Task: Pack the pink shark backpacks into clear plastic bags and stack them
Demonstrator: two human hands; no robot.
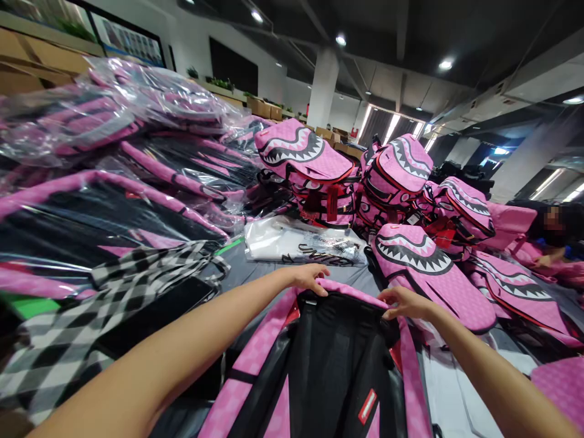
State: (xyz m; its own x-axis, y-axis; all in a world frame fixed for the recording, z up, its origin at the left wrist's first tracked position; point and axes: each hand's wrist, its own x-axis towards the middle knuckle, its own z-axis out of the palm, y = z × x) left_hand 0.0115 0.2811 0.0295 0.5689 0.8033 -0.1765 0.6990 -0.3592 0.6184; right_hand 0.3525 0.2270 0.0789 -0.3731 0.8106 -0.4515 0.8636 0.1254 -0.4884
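Note:
Right in front of me lies a pink and black backpack [337,353], its black padded back and straps facing up. My left hand [311,278] grips the pink top edge on the left, thumb and fingers closed round it. At the right end of that same edge, my right hand [404,302] pinches the fabric. A red label shows on the black strap at lower right. Just beyond the backpack rests a clear plastic bag [305,243] with black lettering. Close to my right hand lies another pink backpack [429,274] with a shark-mouth print.
Plastic-wrapped backpacks [137,121] are heaped on the left. More shark-print backpacks [314,164] stand stacked behind. A black-and-white checked cloth [68,328] lies at left, with a dark flat object [159,316] on it. Another person [552,237] is at far right.

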